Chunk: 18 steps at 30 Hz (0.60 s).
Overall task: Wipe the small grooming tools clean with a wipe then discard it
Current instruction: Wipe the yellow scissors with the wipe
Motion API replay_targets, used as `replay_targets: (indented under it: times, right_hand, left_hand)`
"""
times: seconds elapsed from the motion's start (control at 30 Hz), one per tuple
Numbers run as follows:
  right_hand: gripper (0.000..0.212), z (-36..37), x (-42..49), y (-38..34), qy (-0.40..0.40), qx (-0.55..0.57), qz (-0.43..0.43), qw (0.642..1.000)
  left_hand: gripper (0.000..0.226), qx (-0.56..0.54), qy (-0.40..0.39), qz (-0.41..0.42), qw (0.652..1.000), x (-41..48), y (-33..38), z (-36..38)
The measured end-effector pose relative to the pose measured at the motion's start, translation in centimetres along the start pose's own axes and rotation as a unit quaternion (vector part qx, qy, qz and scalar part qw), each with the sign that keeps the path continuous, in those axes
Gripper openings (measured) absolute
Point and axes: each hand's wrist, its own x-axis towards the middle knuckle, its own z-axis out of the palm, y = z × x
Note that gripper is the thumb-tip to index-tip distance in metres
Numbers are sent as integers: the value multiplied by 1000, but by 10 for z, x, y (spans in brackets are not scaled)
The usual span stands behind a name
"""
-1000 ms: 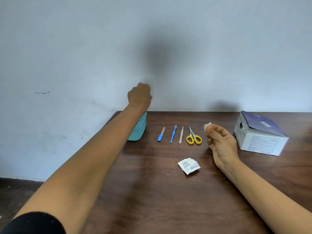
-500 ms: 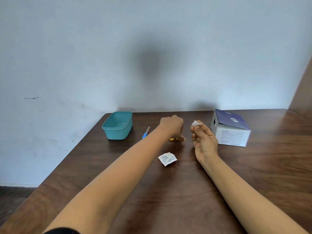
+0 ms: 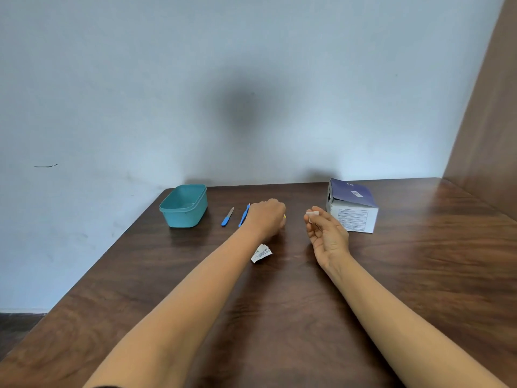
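My left hand (image 3: 265,217) is knuckles-up on the table with its fingers curled round the yellow scissors (image 3: 284,216). Only a sliver of yellow handle shows past the fingers. Left of that hand lie a blue-handled nail file (image 3: 227,217) and a slim blue tool (image 3: 244,215). The hand hides anything lying beneath it. My right hand (image 3: 326,233) is raised palm-in and pinches a small folded white wipe (image 3: 312,213) at its fingertips. A torn white wipe sachet (image 3: 260,252) lies between my forearms.
An open teal plastic tub (image 3: 183,205) stands at the table's back left corner. A white and purple cardboard box (image 3: 352,208) sits at the back right. A wooden panel (image 3: 486,121) rises at the right. The dark wooden table (image 3: 279,317) ends at its left edge.
My left hand came down from above the teal tub, moved right and settled on the scissors. My right hand has kept holding the wipe. The camera view shifted.
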Motion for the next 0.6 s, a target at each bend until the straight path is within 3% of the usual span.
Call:
replay_targets:
  times: [0.07,0.13,0.23,0.3,0.4,0.43,0.5,0.6]
  right_hand:
    - [23,-6,-4,-5,-1,-12,9,1000]
    - [25,-12,-9,-9,-9,-19,23,1000]
    - [22,-20,-18,-12,-42,-49,51,997]
    - [18,-24,-27,-14,-71,-62,85,992]
    - [13,-28,-42,-18,-125,-69,154,978]
    - [13,-29,-48,-18,-141,-68,169,973]
    - [17,-31,-59,-17,-171,-65,183,966]
    - [19,-30,-73,-13,-217,-82,177,957]
  left_hand:
    - [23,-154,63,-31,986,-10,2,-4]
    - [17,-365,120,-67,921,-23,8,-11]
    - [16,-651,148,-125,734,-46,23,-22]
    - [17,-763,148,-144,612,-62,32,-25]
    - [19,-836,151,-162,502,-86,38,-22]
    - [20,-848,149,-164,481,-94,39,-21]
    - [22,-856,137,-158,474,-108,41,-17]
    - [23,-840,125,-135,510,-123,42,-11]
